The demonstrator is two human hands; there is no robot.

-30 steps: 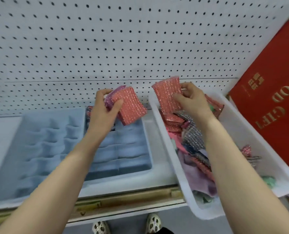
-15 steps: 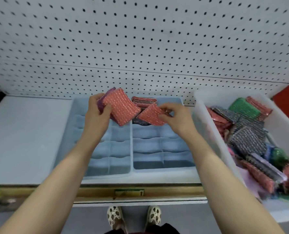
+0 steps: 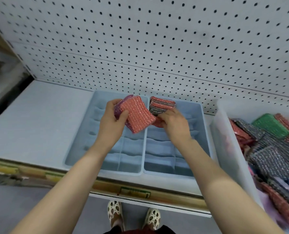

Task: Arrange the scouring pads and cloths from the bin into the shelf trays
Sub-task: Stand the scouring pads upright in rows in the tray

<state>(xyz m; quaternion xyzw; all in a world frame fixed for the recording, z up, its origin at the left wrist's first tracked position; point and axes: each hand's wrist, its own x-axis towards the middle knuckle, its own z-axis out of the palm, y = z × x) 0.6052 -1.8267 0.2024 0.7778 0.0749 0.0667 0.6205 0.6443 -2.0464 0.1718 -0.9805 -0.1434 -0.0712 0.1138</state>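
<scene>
My left hand [image 3: 112, 121] grips a small stack of pads, a red glittery scouring pad [image 3: 137, 115] on top and a purple one behind it, above the left blue shelf tray [image 3: 83, 142]. My right hand [image 3: 173, 123] pinches another red pad, mostly hidden under the stack and my fingers, low over the right blue tray [image 3: 199, 141]. Red and grey pads [image 3: 162, 105] stand packed in that tray's back compartment. The white bin [image 3: 224, 149] at the right holds several red, grey and green pads [image 3: 270, 125].
White pegboard [image 3: 157, 48] backs the shelf. Bare pale shelf surface [image 3: 35, 119] lies left of the trays. The shelf's front edge carries a yellowed label strip [image 3: 135, 191]. My feet show on the floor below.
My right hand carried a red pad from the bin leftward and down to the right tray, close beside the left hand's stack. The view swung left and down.
</scene>
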